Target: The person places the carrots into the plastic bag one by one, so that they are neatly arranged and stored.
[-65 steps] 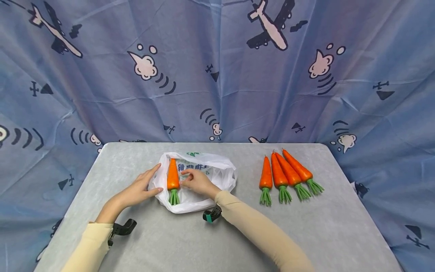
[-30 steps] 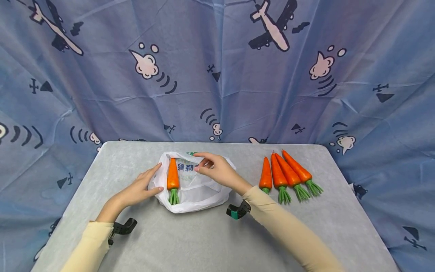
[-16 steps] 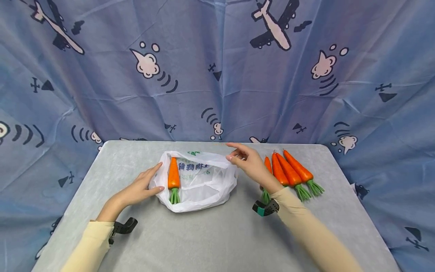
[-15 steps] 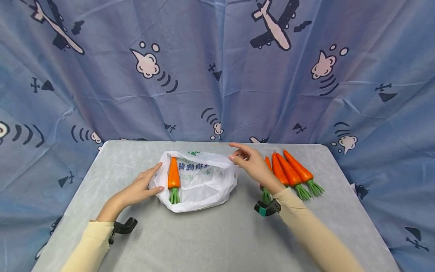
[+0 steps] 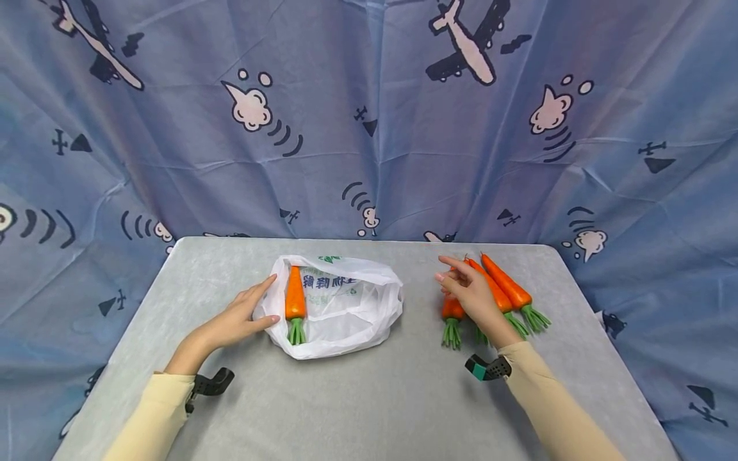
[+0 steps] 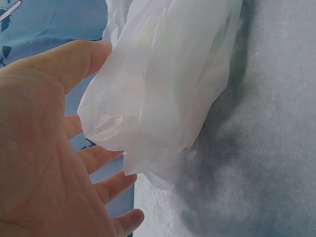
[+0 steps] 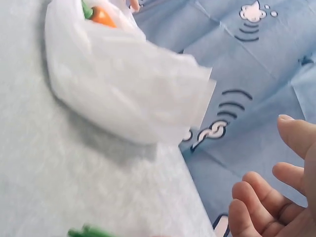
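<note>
A white plastic bag (image 5: 357, 333) lies on the table with its mouth facing the person. Inside it, at the left, rests an orange carrot (image 5: 295, 298), green stalks toward the person. My left hand (image 5: 236, 317) is at the bag's left side, fingers spread; in the left wrist view the thumb tip meets the plastic (image 6: 158, 89). Right of the bag, my right hand (image 5: 473, 298) hovers over several carrots (image 5: 507, 282), partly hiding the left ones. Its fingers are loosely bent around nothing, as the right wrist view shows. Green stalks (image 7: 94, 231) peek in at that view's bottom edge.
The grey table (image 5: 369, 410) ends at the back against a blue curtain (image 5: 369, 128) printed with airplanes. Black wrist cameras (image 5: 489, 368) sit on both wrists. A strip of tabletop separates the bag from the carrots.
The right hand has left the carrot inside the bag and travelled right, past the bag's right end, to above the other carrots. The left hand has stayed put.
</note>
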The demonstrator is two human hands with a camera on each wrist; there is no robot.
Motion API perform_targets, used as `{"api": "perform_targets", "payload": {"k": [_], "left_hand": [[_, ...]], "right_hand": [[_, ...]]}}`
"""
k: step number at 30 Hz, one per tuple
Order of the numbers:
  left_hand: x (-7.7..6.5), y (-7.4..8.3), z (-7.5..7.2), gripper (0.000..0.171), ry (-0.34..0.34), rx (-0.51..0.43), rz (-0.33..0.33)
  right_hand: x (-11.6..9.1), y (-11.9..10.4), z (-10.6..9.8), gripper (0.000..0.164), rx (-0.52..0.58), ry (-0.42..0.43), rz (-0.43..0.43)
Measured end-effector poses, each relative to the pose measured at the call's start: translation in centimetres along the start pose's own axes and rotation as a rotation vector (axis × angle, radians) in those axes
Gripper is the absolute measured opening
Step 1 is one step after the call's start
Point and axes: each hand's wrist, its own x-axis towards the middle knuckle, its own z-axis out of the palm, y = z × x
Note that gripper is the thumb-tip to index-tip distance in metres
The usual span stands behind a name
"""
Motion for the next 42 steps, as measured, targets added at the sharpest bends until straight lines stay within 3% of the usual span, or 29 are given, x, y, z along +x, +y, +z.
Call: {"api": "perform_targets", "payload": {"k": [6, 19, 42], "left_hand": [[-0.1, 0.3, -0.1, 0.085, 0.009, 0.005, 0.012], [-0.2, -0.2, 0.0, 0.085, 0.018, 0.017, 0.004], [-0.4, -0.3, -0.2, 0.083, 0.030, 0.021, 0.014]], "right_hand": [[-0.8, 1.6, -0.8, 0.059, 0.006, 0.026, 0.060], [-1.9, 3.8, -1.3, 0.064, -0.047, 0.120, 0.082], [-3.0, 4.7, -0.2, 0.080, -0.280, 0.170, 0.172]]}}
